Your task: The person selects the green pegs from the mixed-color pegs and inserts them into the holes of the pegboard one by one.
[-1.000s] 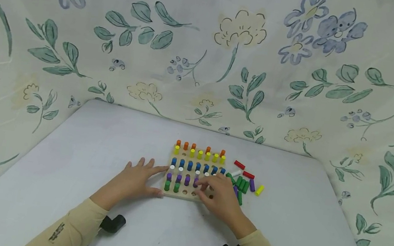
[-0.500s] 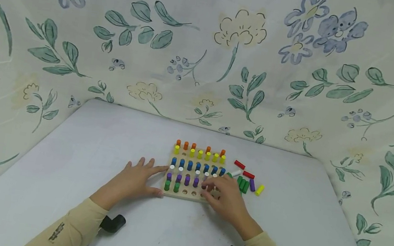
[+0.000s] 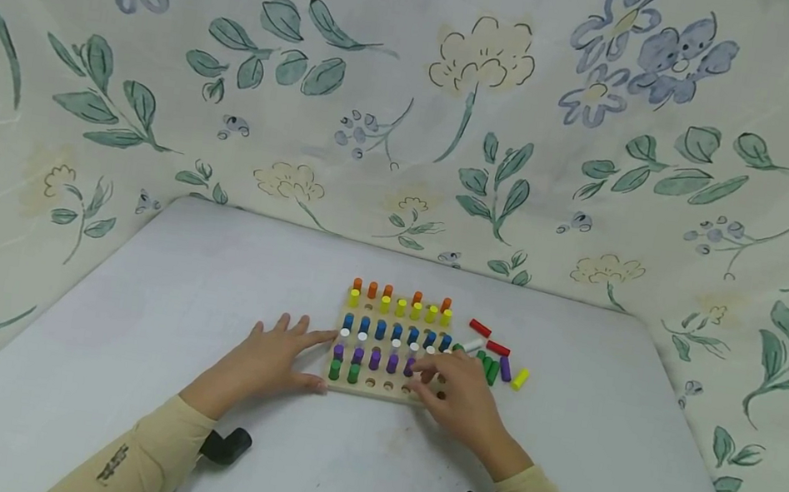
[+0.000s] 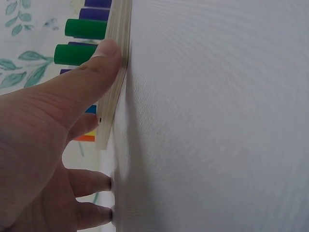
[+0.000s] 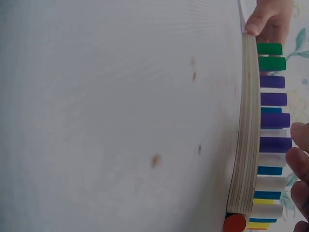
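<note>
A wooden pegboard [image 3: 373, 394] lies on the table with rows of orange, yellow, blue, white, purple and green pegs standing in it. My left hand [image 3: 275, 361] is spread at its left side. In the left wrist view the thumb rests on the board's near edge beside two green pegs [image 4: 75, 54], and other fingertips touch the table. My right hand [image 3: 457, 393] hovers over the board's right part with fingers loosely bent. Its fingertips [image 5: 297, 159] are at the top of the last visible purple peg [image 5: 275, 144]; whether they touch it is unclear. The palm hides some holes.
To the board's right lie loose pegs: two red pegs [image 3: 480, 328], a white peg [image 3: 475, 346], several green pegs [image 3: 493, 372], a purple peg [image 3: 505, 369] and a yellow peg [image 3: 520, 379]. A floral cloth [image 3: 398, 112] rises behind the table.
My right hand has moved from the board's middle to the right, and a further purple peg now shows upright in its row. The left hand stays in place.
</note>
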